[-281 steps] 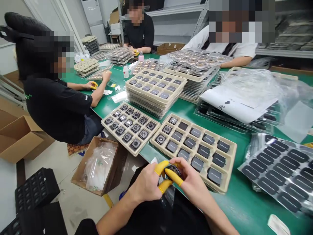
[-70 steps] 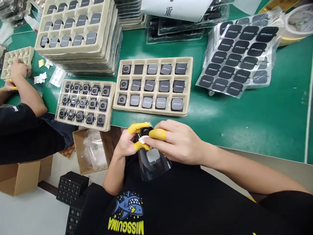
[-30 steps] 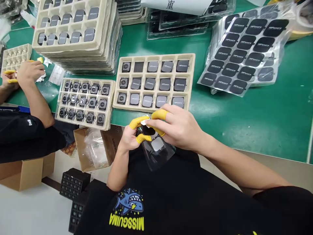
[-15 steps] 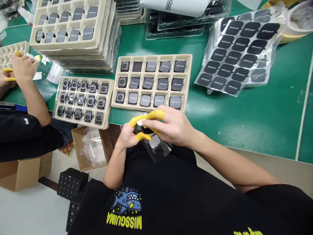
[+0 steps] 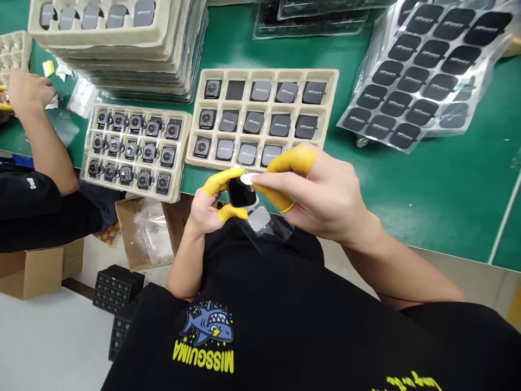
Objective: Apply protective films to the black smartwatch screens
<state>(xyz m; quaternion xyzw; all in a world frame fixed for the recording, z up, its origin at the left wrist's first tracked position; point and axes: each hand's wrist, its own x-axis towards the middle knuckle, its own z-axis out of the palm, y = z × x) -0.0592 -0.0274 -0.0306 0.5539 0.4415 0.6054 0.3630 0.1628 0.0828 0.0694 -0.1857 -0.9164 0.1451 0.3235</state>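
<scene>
My left hand [image 5: 207,209] grips a dark watch case [image 5: 239,194] by its edges, between thumb and finger in yellow finger cots. The watch's glossy black screen faces up. A small white round pad [image 5: 246,178] is pinched in my right hand [image 5: 325,190], at the watch's upper right edge; I cannot tell whether it touches the screen. Below the watch hangs a clear plastic film [image 5: 271,236] with a grey rounded square on it. Just beyond my hands lies a beige tray [image 5: 264,76] holding watch cases, most with grey labelled covers.
A second tray [image 5: 179,179] of watches stands to the left, before a tall tray stack [image 5: 163,70]. Sheets of dark square stickers [image 5: 415,79] lie at right. A co-worker's hand [image 5: 30,92] works at far left. Below the green table [image 5: 399,206] sits an open carton [image 5: 130,239].
My right hand has drawn back slightly to the right, uncovering the watch's black screen, with the white pad still pinched. The whole view has shifted a little; the co-worker's hand stays at far left.
</scene>
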